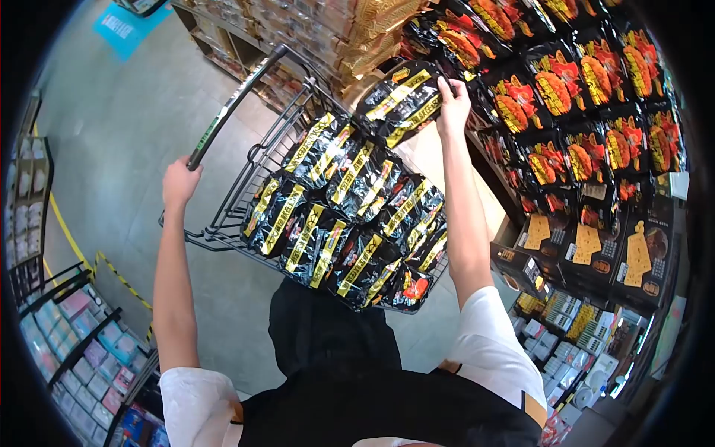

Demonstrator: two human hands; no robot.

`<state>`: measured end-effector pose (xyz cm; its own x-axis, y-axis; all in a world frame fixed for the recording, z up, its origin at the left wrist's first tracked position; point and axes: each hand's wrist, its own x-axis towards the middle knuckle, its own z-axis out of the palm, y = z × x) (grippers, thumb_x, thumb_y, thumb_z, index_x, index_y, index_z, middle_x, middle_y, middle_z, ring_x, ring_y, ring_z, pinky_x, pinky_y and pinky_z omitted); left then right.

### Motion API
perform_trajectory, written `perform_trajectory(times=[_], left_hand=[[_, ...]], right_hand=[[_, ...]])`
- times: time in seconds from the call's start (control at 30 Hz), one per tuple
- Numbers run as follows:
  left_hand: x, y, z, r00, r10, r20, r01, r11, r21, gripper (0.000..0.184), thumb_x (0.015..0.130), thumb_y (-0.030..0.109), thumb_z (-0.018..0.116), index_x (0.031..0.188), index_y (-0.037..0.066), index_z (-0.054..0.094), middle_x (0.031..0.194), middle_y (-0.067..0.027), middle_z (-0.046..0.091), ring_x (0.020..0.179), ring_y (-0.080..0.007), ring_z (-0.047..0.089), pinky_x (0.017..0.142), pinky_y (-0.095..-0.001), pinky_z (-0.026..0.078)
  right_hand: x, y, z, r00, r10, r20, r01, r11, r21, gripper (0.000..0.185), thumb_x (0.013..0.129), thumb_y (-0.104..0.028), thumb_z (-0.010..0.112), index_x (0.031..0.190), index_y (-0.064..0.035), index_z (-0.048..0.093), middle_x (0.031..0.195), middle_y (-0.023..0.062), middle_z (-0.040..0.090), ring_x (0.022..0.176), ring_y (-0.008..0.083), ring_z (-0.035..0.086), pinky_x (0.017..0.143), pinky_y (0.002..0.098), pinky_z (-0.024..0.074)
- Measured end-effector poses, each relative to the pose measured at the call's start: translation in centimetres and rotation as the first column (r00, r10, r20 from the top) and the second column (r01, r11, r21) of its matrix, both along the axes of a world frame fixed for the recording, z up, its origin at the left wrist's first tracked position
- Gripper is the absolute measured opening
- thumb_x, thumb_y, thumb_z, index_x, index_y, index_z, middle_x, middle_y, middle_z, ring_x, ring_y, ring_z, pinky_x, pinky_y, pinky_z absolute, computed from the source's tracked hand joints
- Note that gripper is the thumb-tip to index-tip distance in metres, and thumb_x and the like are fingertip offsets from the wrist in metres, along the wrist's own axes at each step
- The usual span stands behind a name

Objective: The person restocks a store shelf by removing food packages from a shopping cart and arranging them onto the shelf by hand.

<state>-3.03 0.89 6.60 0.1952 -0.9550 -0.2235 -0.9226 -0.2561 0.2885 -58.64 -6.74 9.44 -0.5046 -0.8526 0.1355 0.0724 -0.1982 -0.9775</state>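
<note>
the two hands are well apart. the left hand is wrapped around the low end of the long dark handle of a cart. the right hand has its thumb and fingers clamped on the edge of a black bag with yellow stripes. this bag is at the far end of the cart, next to the shelf side. i cannot tell if it touches the bags under it.

the wire cart is full of striped bags that look the same, black and shiny with yellow bands. they sit close together, side by side.

on the right, lots of black and red bags stand in rows, with an orange food picture on each one. below them are dark boxes with yellow cracker shapes on the front. gold bags shine near the top. the floor is gray, with a blue sheet on it at the top left. at the bottom left, a rack holds small packs in pale colors.
</note>
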Motion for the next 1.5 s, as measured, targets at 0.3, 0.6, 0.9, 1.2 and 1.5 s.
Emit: perform_trajectory(times=[0.3, 0.6, 0.9, 1.2, 1.5], left_hand=[[-0.2, 0.0, -0.1, 1.0, 0.016, 0.008, -0.016, 0.999, 0.028, 0.032, 0.076, 0.029, 0.064, 0.101, 0.008, 0.067, 0.085, -0.0215, 0.066, 0.083, -0.0402, 0.062, 0.073, -0.0464, 0.05], [-0.8, 0.2, 0.7, 0.999, 0.014, 0.041, -0.016, 0.999, 0.033, 0.033, 0.077, 0.031, 0.064, 0.102, 0.009, 0.068, 0.085, -0.0216, 0.066, 0.084, -0.0399, 0.063, 0.074, -0.0463, 0.051], [-0.3, -0.1, 0.3, 0.998, -0.027, 0.053, 0.024, 0.998, 0.066, 0.035, 0.079, 0.033, 0.063, 0.105, 0.01, 0.067, 0.089, -0.0218, 0.067, 0.088, -0.0398, 0.063, 0.077, -0.0469, 0.051], [0.5, -0.2, -0.7, 0.993, -0.115, 0.032, 0.114, 0.993, 0.044, 0.036, 0.078, 0.031, 0.065, 0.1, 0.003, 0.066, 0.087, -0.0229, 0.067, 0.086, -0.0411, 0.063, 0.077, -0.0474, 0.05], [2.6, -1.0, -3.3, 0.991, -0.103, -0.089, 0.11, 0.991, 0.073, 0.035, 0.078, 0.028, 0.065, 0.098, -0.001, 0.065, 0.084, -0.0229, 0.067, 0.082, -0.0408, 0.065, 0.073, -0.0459, 0.05]], right_hand=[[-1.5, -7.5, -10.4, 0.977, -0.038, 0.208, 0.006, 0.988, 0.151, 0.014, 0.085, -0.009, 0.069, 0.093, -0.0031, 0.058, 0.087, 0.0042, 0.062, 0.077, 0.0135, 0.059, 0.068, 0.0277, 0.0492], [-0.5, -0.5, -9.8, 0.979, 0.131, 0.156, -0.196, 0.81, 0.553, 0.053, 0.089, -0.041, 0.062, 0.12, 0.0, 0.05, 0.112, 0.0115, 0.06, 0.092, 0.0205, 0.06, 0.083, 0.0341, 0.0491], [4.1, 22.7, -3.9, 0.989, 0.1, 0.106, -0.141, 0.844, 0.517, 0.03, 0.096, -0.028, 0.053, 0.105, 0.0011, 0.056, 0.103, 0.016, 0.066, 0.092, 0.0237, 0.066, 0.085, 0.0366, 0.053], [12.4, 39.5, -3.2, 0.968, -0.251, -0.015, 0.224, 0.833, 0.505, 0.014, 0.097, -0.009, 0.05, 0.093, 0.0017, 0.058, 0.097, 0.0097, 0.067, 0.091, 0.0158, 0.064, 0.084, 0.0292, 0.0499], [13.1, 40.7, -4.6, 0.871, -0.289, -0.397, 0.489, 0.594, 0.639, 0.041, 0.085, -0.027, 0.069, 0.107, 0.0027, 0.05, 0.088, 0.009, 0.058, 0.072, 0.0133, 0.055, 0.066, 0.0269, 0.0477]])
